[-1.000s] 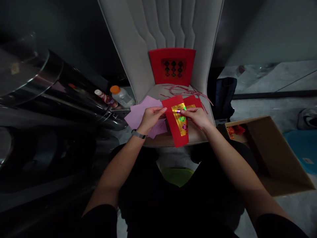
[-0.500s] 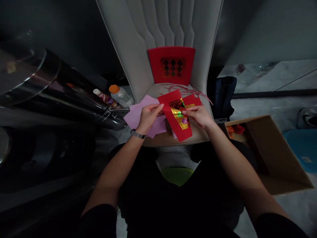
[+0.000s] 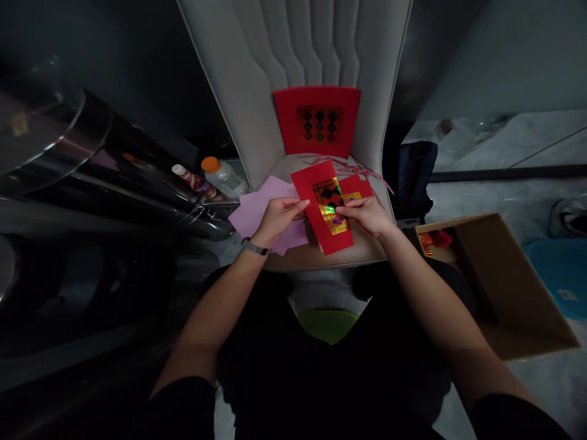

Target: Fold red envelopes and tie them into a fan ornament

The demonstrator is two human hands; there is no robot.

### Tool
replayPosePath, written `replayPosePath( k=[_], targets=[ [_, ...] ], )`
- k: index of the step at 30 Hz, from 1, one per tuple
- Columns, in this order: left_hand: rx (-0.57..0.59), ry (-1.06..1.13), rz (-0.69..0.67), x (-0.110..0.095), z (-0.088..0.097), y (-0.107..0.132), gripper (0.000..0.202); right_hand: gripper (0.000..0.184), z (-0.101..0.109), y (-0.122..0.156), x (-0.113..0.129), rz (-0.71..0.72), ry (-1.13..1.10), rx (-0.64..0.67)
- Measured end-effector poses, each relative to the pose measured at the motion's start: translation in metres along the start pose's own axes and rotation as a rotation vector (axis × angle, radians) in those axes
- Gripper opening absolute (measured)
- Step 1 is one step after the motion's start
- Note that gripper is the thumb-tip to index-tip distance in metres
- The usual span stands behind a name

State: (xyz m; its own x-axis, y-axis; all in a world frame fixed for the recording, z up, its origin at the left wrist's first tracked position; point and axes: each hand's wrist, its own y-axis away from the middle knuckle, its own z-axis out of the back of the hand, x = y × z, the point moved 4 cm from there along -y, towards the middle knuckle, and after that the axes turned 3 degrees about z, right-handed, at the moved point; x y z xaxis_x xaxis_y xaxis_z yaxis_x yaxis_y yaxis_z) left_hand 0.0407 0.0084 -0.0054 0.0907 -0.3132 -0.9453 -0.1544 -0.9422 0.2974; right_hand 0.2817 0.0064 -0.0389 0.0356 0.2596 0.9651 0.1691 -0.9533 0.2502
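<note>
My hands hold a red paper card (image 3: 321,211) over the seat of a cream upholstered chair (image 3: 293,171). A gold foil panel (image 3: 332,208) with coloured motifs and black diamonds lies on the card. My left hand (image 3: 279,221) pinches the card's left edge. The fingertips of my right hand (image 3: 364,216) pinch the card at the foil. A second red paper piece (image 3: 356,186) lies behind them. Pink paper sheets (image 3: 261,214) lie under my left hand. A red card with a diamond pattern (image 3: 316,120) leans against the chair back.
Thin pink-red strings (image 3: 342,166) lie on the seat. At the left stand a bottle with an orange cap (image 3: 222,177), a smaller bottle (image 3: 192,181) and shiny metal cylinders (image 3: 92,165). At the right are a cardboard box (image 3: 499,275) holding red-gold items, and a blue bin (image 3: 559,284).
The red card has moved up and turned more upright between my hands. More black diamonds now show on the gold foil. My hands have drawn slightly closer together.
</note>
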Motion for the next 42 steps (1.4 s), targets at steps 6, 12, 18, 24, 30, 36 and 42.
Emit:
replayPosePath(
  k=[6,12,18,24,30,36,42],
  targets=[
    [-0.132,0.007,-0.08,-0.004,0.005,0.001,0.048,0.043,0.002,-0.003,-0.003,-0.061,-0.025,0.051],
    [-0.166,0.008,-0.106,-0.007,0.007,0.0,0.046,0.043,0.0,-0.001,0.001,-0.012,0.062,0.054],
    [-0.172,0.021,-0.104,-0.005,0.012,-0.003,0.046,0.042,0.002,-0.001,0.003,-0.011,0.105,0.068],
    [-0.2,0.04,-0.079,-0.001,0.018,-0.008,0.045,0.041,0.01,-0.005,-0.006,-0.044,0.083,0.077],
    [-0.218,0.085,-0.066,0.002,0.022,-0.011,0.043,0.045,0.012,-0.001,-0.003,-0.048,0.016,0.091],
    [-0.253,0.075,-0.08,0.004,0.024,-0.015,0.042,0.046,0.016,0.004,0.004,-0.022,0.047,0.107],
    [-0.312,0.063,-0.208,-0.007,0.03,-0.024,0.041,0.066,0.046,0.006,0.02,0.118,-0.003,-0.031]
  ],
)
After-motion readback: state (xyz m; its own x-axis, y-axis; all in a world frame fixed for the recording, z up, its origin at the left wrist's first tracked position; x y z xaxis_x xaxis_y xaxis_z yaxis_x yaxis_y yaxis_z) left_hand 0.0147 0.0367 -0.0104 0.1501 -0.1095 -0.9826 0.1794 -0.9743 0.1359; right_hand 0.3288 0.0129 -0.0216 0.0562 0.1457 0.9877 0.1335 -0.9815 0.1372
